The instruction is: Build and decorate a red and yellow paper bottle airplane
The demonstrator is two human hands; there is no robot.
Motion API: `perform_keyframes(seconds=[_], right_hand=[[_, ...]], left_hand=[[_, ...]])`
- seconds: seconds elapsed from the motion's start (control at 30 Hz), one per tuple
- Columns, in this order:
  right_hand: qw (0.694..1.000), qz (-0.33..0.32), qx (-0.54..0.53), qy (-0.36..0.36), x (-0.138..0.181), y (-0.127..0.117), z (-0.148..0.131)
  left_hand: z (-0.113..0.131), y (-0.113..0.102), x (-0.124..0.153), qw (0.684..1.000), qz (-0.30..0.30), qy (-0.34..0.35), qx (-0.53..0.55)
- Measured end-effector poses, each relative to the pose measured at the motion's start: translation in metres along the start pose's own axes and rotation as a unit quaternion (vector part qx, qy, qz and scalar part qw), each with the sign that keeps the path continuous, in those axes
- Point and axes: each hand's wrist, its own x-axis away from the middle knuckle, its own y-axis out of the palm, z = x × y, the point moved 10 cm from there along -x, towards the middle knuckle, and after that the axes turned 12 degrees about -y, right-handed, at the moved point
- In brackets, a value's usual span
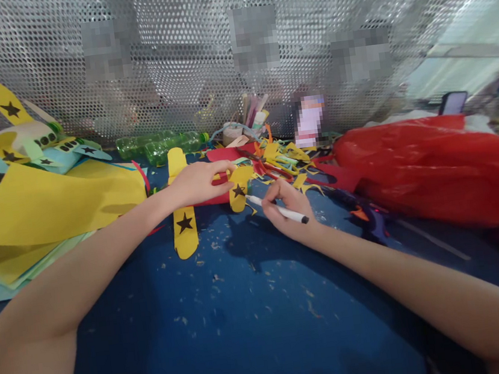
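A white marker with a black end is pinched in my right hand. Its tip touches or nearly touches the edge of a black star on a small yellow paper tail piece. My left hand lies across a red and yellow model plane, its thumb and fingers closed at the tail piece. Under my left wrist runs the plane's long yellow wing, with another black star near its closer end. Part of the red body is hidden by my left hand.
Yellow paper sheets and finished-looking model planes are piled at left. Green plastic bottles lie behind. Colourful paper scraps fill the back centre. A red plastic bag and dark-handled scissors are at right.
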Motion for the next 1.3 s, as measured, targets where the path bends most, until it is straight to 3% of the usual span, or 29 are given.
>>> perform_keyframes(seconds=[0.27, 0.53, 1.3], right_hand=[[0.996, 0.062, -0.067, 0.019, 0.005, -0.007, 0.008], [0.998, 0.019, -0.04, 0.041, 0.004, -0.001, 0.01], [0.999, 0.019, -0.039, 0.03, 0.002, -0.001, 0.008]], left_hand=[[0.001, 0.0, 0.0, 1.0, -0.006, -0.009, -0.011], [0.002, -0.001, 0.0, 1.0, -0.009, -0.009, -0.013], [0.002, -0.001, 0.001, 1.0, -0.006, -0.005, -0.007]])
